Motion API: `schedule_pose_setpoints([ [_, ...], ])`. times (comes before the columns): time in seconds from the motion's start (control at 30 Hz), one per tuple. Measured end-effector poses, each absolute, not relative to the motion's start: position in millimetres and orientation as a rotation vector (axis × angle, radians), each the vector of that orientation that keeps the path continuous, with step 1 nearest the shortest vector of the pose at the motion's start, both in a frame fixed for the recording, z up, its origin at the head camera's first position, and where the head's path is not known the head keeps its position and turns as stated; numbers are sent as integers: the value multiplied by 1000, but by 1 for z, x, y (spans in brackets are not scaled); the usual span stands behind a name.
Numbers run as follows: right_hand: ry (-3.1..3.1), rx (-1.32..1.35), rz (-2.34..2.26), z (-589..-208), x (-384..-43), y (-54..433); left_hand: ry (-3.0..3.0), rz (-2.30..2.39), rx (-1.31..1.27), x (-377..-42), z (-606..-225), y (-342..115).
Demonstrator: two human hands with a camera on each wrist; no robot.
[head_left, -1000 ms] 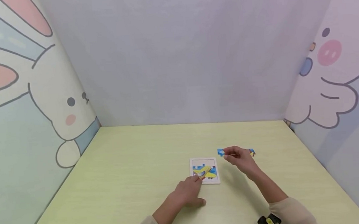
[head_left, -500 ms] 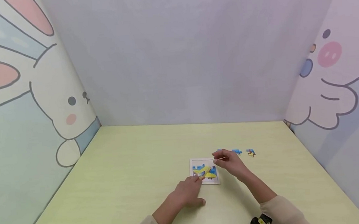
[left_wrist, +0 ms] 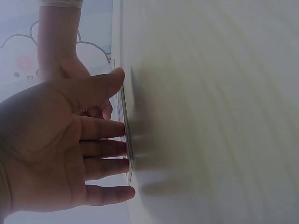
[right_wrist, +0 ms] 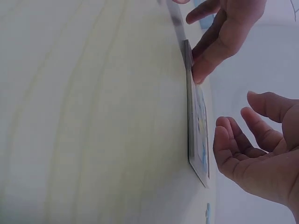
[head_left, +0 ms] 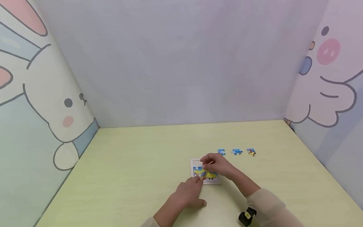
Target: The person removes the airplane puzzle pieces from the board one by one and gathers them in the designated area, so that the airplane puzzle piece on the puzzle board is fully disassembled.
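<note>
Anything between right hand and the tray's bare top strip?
Nothing visible. The right hand is over the tray; the left hand touches the near edge, off that strip. Loose pieces lie aside.

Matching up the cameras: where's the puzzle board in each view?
Head: puzzle board below centre, slightly right.
Left wrist: puzzle board edge-on, left of centre, at the fingertips.
Right wrist: puzzle board right of centre, steeply slanted.
Shared landmark: left hand, fingers touching the board.
</note>
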State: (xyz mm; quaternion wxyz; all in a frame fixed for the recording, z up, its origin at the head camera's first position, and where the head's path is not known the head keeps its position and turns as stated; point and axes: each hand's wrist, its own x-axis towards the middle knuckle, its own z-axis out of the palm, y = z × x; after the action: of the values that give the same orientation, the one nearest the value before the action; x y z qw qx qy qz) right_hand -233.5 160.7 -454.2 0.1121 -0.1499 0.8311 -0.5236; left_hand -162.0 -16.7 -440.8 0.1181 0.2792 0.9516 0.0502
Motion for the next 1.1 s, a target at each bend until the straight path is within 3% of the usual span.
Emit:
schedule_pose_setpoints([
  [0.27, 2511, -241, -1361, -461, -244, 151, 2783, 136, 847, -162, -441, -17],
  [1.1, 2586, -261, -1197, -465, -245, 141, 2780, 102, 850, -161, -439, -16],
])
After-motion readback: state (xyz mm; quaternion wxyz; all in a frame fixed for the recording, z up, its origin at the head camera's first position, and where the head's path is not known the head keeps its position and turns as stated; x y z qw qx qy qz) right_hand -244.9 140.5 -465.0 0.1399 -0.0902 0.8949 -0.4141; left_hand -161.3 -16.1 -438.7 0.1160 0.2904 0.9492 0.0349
